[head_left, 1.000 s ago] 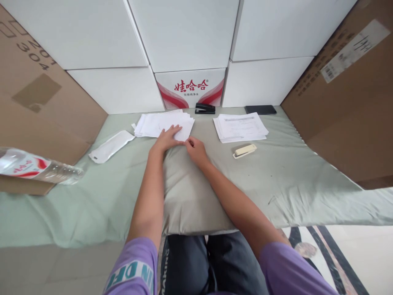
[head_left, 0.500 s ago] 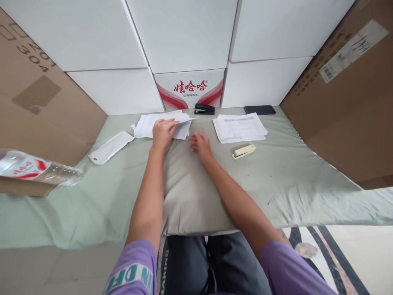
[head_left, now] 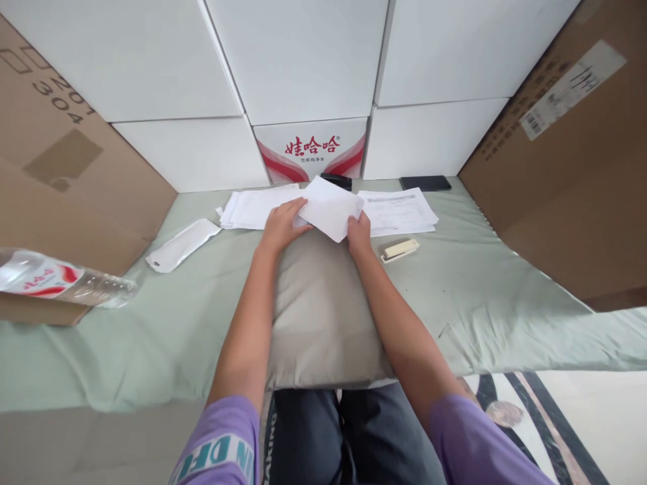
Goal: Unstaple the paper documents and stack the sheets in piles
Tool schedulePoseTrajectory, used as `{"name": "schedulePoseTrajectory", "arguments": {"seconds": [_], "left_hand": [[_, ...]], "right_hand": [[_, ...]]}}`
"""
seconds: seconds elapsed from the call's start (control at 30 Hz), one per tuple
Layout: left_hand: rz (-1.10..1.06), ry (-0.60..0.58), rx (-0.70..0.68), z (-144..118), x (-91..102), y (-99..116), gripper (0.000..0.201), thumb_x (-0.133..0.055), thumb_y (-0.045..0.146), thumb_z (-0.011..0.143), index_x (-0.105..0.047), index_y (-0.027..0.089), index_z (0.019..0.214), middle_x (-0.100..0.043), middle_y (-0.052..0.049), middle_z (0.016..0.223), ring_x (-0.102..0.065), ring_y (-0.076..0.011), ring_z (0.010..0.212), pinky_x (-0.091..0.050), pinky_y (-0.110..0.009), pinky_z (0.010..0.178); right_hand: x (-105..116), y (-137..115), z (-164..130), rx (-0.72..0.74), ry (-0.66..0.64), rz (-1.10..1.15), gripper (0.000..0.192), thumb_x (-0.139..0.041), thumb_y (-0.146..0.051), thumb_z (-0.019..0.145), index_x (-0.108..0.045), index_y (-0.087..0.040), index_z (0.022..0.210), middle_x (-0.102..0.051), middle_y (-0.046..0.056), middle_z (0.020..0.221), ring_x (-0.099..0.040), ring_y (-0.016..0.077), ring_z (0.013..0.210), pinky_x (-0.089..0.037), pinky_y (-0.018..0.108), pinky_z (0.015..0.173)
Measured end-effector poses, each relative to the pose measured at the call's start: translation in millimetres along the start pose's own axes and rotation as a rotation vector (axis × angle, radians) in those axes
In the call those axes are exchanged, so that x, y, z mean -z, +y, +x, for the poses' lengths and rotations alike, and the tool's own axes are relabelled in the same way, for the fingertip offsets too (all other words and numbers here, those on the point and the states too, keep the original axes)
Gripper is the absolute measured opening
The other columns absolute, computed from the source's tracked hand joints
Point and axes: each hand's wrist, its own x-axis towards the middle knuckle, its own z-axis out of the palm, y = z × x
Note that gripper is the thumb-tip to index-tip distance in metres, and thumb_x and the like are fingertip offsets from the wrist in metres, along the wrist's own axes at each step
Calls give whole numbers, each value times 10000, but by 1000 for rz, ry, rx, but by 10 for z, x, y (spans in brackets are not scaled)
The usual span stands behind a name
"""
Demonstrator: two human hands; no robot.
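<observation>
A white sheet of paper (head_left: 331,207) is held tilted between my two hands, over the middle of the cloth. My left hand (head_left: 283,225) grips its left edge, and my right hand (head_left: 358,232) pinches its right side between thumb and fingers. To the left, partly behind my left hand, lies a loose stack of papers (head_left: 247,210). A second stack of printed papers (head_left: 399,210) lies just right of my right hand. Below that stack sits a cream stapler (head_left: 400,250). Behind the held sheet is a black stapler (head_left: 340,181), partly covered by it.
A black phone (head_left: 425,183) lies at the back right, by the white boxes (head_left: 313,151). A white plastic packet (head_left: 182,245) and a water bottle (head_left: 65,276) are on the left. Cardboard boxes (head_left: 566,175) flank the green cloth (head_left: 480,289).
The sheet has come off the left stack to the middle. My right hand has moved right and up and closed on it; my left hand has shifted slightly right.
</observation>
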Motion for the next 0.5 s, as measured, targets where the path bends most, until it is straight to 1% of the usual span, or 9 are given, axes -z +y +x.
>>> {"name": "schedulePoseTrajectory", "arguments": {"seconds": [0.07,0.13,0.2,0.27,0.3,0.33,0.4,0.47,0.5], "left_hand": [[-11,-32,52,-40,-5,-137,663,-703,443,855,-523,257,1465,-543,-81,1519,-474,-271,1418,-319,-421,1186],[-16,-53,90,-58,-30,-211,673,-706,438,851,-514,261,1472,-532,-77,1529,-462,-263,1431,-310,-413,1197],[0,-46,140,-60,-60,-233,749,-706,451,845,-445,266,1523,-440,-89,1598,-399,-270,1478,-299,-427,1208],[16,-44,198,-57,-83,-236,889,-720,477,824,-324,258,1589,-289,-114,1670,-316,-293,1524,-289,-463,1213],[15,-57,224,-57,-91,-240,949,-726,494,813,-270,254,1610,-231,-125,1687,-286,-305,1537,-278,-483,1216],[8,-84,243,-60,-97,-249,983,-729,512,806,-241,252,1619,-208,-134,1691,-267,-316,1544,-260,-504,1221],[-9,-159,260,-70,-108,-282,971,-719,552,803,-269,260,1611,-255,-139,1676,-256,-328,1547,-205,-541,1235],[-21,-217,247,-82,-120,-325,892,-692,586,816,-353,273,1579,-335,-127,1647,-254,-328,1548,-159,-561,1241],[-26,-227,237,-86,-127,-345,846,-674,594,829,-391,277,1561,-363,-119,1635,-256,-324,1548,-156,-563,1241]], "right_hand": [[2,40,28,59,71,-64,309,-438,-270,863,-594,-174,1112,-675,125,1213,-614,237,1183,-460,468,1098],[-1,57,45,58,81,-67,320,-407,-314,900,-598,-170,1113,-675,126,1214,-601,227,1208,-450,437,1107],[-8,70,59,47,91,-26,350,-376,-323,915,-594,-160,1134,-674,127,1214,-613,214,1192,-462,418,1094],[-14,89,76,34,122,29,372,-373,-309,909,-584,-157,1175,-670,119,1225,-619,199,1192,-462,410,1097],[-15,100,84,30,140,46,382,-378,-305,905,-578,-159,1195,-668,115,1231,-617,195,1203,-457,411,1104],[-16,109,92,29,154,52,391,-382,-305,903,-573,-162,1213,-665,113,1234,-612,193,1218,-451,416,1112],[-13,123,104,38,161,45,407,-384,-317,906,-567,-163,1235,-659,118,1242,-605,195,1238,-444,426,1120],[-6,128,107,56,168,41,419,-381,-330,909,-567,-154,1240,-653,132,1248,-611,200,1230,-446,426,1120],[-2,130,107,66,178,45,423,-384,-336,907,-567,-148,1239,-650,138,1252,-615,201,1223,-446,422,1121]]}}
